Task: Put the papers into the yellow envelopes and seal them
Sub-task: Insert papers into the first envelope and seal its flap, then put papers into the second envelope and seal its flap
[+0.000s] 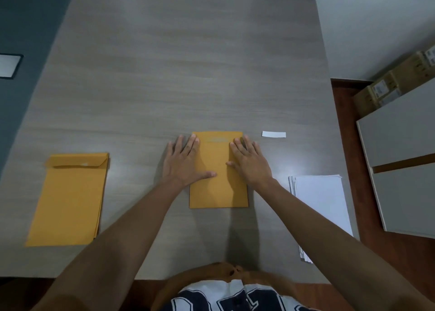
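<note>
Head view. One yellow envelope (219, 181), a flat matte paper rectangle with crisp corners, lies upright in the middle of the table (164, 75), its flap end away from the person and lying flat. The left hand (183, 165) rests palm down across its left edge, fingers spread wide, thumb pointing onto the paper. The right hand (249, 162) lies palm down on its upper right part, fingers splayed and flat, some past the right edge; neither hand grips anything.

To the left, well apart, sits a stack of yellow envelopes (70, 202), edges slightly staggered, the top one's flap folded over. To the right, near the table's edge, lies a stack of white papers (322, 205), smooth and rectangular, its lower sheets offset. A small white paper strip (273, 134) lies just beyond the right hand, apart from the envelope.

The tabletop is grey wood-grain laminate with a dull sheen; the far half is bare. Right of the table, reddish-brown floor (343, 127), pale grey cabinet panels (400, 141) and cardboard boxes (395, 80) with labels. On the left, a dark blue-grey surface.
</note>
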